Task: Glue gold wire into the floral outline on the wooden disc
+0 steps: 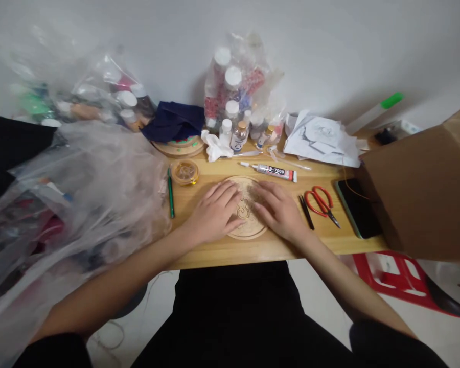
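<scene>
A round wooden disc (243, 232) with a carved line pattern lies flat near the front edge of the table. On its left side rests my left hand (217, 209), palm down with the fingers stretched out. My right hand (281, 208) lies over the right side, its fingers spread and pointing inward. Both hands hold nothing. Parts of the disc are hidden under them. Black tweezers (306, 212) and orange-handled scissors (322, 203) lie right of my right hand. A B-7000 glue tube (274, 172) lies behind the disc.
A green pen (170, 193) and a round amber container (184, 173) are on the left, beside large plastic bags (111, 168). Bottles (239, 135) and papers (322, 135) line the back. A phone (358, 208) and cardboard box (421, 189) stand at the right.
</scene>
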`<action>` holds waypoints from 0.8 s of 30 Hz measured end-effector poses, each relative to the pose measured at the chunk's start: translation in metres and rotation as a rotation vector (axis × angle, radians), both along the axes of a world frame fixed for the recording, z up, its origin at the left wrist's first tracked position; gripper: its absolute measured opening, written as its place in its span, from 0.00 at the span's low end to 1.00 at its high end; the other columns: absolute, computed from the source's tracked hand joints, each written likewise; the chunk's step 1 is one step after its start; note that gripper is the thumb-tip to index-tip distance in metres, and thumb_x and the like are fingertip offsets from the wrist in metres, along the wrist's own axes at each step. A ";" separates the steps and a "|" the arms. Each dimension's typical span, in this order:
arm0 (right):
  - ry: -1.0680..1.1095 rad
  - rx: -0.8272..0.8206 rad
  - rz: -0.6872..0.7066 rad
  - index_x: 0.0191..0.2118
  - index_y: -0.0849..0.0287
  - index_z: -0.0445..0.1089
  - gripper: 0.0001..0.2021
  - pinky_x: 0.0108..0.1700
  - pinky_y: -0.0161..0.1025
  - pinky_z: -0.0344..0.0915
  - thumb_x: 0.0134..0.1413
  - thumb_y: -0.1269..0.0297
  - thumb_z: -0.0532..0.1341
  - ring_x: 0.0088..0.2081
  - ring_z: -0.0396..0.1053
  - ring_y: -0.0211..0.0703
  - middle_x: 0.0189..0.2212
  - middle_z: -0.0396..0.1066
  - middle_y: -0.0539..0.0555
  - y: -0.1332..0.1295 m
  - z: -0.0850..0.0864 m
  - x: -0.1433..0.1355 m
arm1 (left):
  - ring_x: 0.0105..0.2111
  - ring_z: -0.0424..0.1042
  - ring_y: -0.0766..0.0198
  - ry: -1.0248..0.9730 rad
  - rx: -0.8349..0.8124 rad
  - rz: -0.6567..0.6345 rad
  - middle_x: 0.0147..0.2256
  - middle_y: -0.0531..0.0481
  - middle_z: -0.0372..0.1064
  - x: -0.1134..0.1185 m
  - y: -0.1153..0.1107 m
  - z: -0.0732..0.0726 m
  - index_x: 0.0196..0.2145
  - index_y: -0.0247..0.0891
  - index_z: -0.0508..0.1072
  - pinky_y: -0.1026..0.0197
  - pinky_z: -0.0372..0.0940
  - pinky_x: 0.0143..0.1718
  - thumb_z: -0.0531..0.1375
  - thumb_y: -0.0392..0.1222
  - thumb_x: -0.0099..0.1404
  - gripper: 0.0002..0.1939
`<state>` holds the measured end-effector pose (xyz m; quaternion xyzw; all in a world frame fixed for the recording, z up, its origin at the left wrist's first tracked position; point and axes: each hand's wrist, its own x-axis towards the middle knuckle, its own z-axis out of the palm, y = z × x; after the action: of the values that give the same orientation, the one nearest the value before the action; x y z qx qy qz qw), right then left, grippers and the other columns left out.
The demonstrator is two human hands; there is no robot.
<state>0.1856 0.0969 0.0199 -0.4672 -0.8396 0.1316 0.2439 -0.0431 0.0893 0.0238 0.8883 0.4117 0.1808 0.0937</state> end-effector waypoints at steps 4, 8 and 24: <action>-0.116 0.144 0.110 0.60 0.60 0.67 0.23 0.59 0.52 0.66 0.64 0.55 0.57 0.62 0.63 0.55 0.60 0.68 0.63 -0.018 -0.007 0.005 | 0.64 0.60 0.44 0.019 0.093 -0.137 0.61 0.30 0.64 -0.004 0.001 -0.013 0.58 0.24 0.68 0.41 0.58 0.64 0.57 0.49 0.70 0.27; -0.242 0.218 0.132 0.63 0.60 0.64 0.26 0.59 0.52 0.64 0.66 0.51 0.54 0.65 0.58 0.57 0.63 0.62 0.64 -0.021 -0.011 0.005 | 0.63 0.62 0.44 -0.028 0.118 -0.150 0.60 0.31 0.66 -0.006 0.003 -0.017 0.54 0.27 0.72 0.40 0.59 0.62 0.56 0.48 0.71 0.23; -0.292 0.106 0.155 0.66 0.56 0.58 0.29 0.61 0.55 0.59 0.65 0.47 0.51 0.67 0.56 0.58 0.66 0.58 0.63 -0.016 -0.013 0.005 | 0.62 0.63 0.42 -0.030 0.120 -0.128 0.60 0.32 0.66 -0.006 0.003 -0.015 0.55 0.28 0.71 0.39 0.61 0.61 0.57 0.48 0.71 0.22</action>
<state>0.1905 0.0813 0.0073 -0.4018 -0.9054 0.0362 0.1327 -0.0487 0.0921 0.0090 0.9141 0.3409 0.2120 0.0576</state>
